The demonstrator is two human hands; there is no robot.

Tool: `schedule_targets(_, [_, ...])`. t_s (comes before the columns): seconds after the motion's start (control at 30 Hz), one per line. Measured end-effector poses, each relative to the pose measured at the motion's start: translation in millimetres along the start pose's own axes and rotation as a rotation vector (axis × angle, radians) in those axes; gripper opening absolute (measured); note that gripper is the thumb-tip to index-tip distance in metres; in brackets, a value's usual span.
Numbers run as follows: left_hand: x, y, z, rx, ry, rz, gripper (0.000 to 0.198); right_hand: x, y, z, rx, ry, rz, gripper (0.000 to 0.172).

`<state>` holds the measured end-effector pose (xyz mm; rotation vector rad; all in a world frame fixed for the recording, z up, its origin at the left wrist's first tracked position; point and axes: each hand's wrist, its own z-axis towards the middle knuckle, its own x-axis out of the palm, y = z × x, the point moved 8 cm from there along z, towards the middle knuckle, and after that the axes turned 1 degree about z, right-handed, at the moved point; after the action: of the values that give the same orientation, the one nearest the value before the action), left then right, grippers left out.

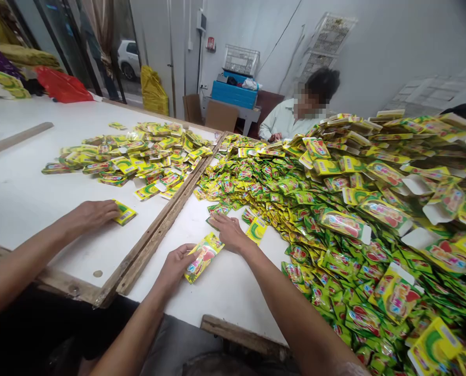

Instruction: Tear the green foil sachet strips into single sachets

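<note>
My left hand [176, 265] is closed on a small yellow-green carton [203, 257], held tilted just above the white table [225, 287]. My right hand [229, 232] lies a little farther out, fingers stretched flat on a few small green sachets [219, 210] at the near edge of a big heap of sachets [295, 209]. A yellow carton [256, 230] lies right beside that hand.
Another person's hand [95, 212] at the left rests on a carton [125, 213] on the adjoining table [29, 193]. Behind it lies a pile of filled cartons [139, 154]. Empty open cartons [405, 172] are stacked high at the right. A seated person [295, 117] works opposite.
</note>
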<state>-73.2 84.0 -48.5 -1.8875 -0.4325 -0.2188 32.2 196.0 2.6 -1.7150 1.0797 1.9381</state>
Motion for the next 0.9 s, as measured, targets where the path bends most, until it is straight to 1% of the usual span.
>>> schedule_targets(0.03, [-0.2,0,0,0.001,-0.004,-0.005,0.047,4,3,-1,-0.033,0.023,-0.069,0.06])
schedule_targets(0.1, [0.1,-1,0,0.006,-0.009,-0.008,0.046,7,9,-8,-0.091,0.009,-0.175,0.047])
schedule_targets(0.17, [-0.5,-2,0,0.01,-0.028,-0.002,0.047,8,10,-19,-0.12,-0.037,-0.2,0.038])
schedule_targets(0.2, [-0.9,-2,0,0.012,-0.039,0.003,0.048,6,7,-25,-0.101,-0.08,-0.162,0.035])
schedule_targets(0.23, [-1.1,-2,0,0.013,-0.048,0.009,0.049,2,1,-31,-0.045,-0.148,-0.083,0.031])
schedule_targets(0.27, [-1.1,-2,0,0.015,-0.051,0.017,0.049,-5,-9,-38,0.044,-0.237,0.038,0.027])
schedule_targets(0.33, [0.1,-1,0,0.023,-0.035,0.056,0.048,-13,-31,-56,0.258,-0.426,0.389,0.021])
schedule_targets(0.37, [0.9,0,1,0.027,-0.023,0.083,0.047,-14,-39,-64,0.338,-0.493,0.588,0.021])
schedule_targets(0.4, [1.8,1,1,0.032,-0.009,0.112,0.047,-12,-42,-70,0.378,-0.527,0.771,0.023])
schedule_targets(0.43, [2.6,3,1,0.036,0.007,0.137,0.047,-9,-40,-73,0.38,-0.524,0.921,0.026])
schedule_targets(0.47, [3.6,4,1,0.04,0.024,0.156,0.046,-7,-35,-73,0.355,-0.486,1.025,0.028])
schedule_targets(0.5, [4.4,5,1,0.044,0.041,0.166,0.046,-5,-29,-72,0.325,-0.434,1.08,0.029])
schedule_targets(0.6, [6.4,7,1,0.047,0.091,0.172,0.045,-1,-16,-70,0.285,-0.268,1.069,0.031])
schedule_targets(0.67, [6.8,6,0,0.048,0.106,0.174,0.045,0,-14,-70,0.29,-0.206,1.081,0.033])
schedule_targets(0.73, [7.0,4,-1,0.05,0.105,0.175,0.045,-1,-17,-71,0.307,-0.213,1.172,0.035])
schedule_targets(0.8, [8.2,3,-2,0.037,0.104,0.175,0.046,-4,-21,-71,0.323,-0.252,1.252,0.035])
schedule_targets(0.83, [9.1,3,-2,0.026,0.106,0.175,0.047,-4,-22,-70,0.321,-0.254,1.252,0.035])
schedule_targets(0.9, [11.1,3,-2,0.009,0.112,0.173,0.049,-2,-21,-68,0.307,-0.217,1.156,0.031])
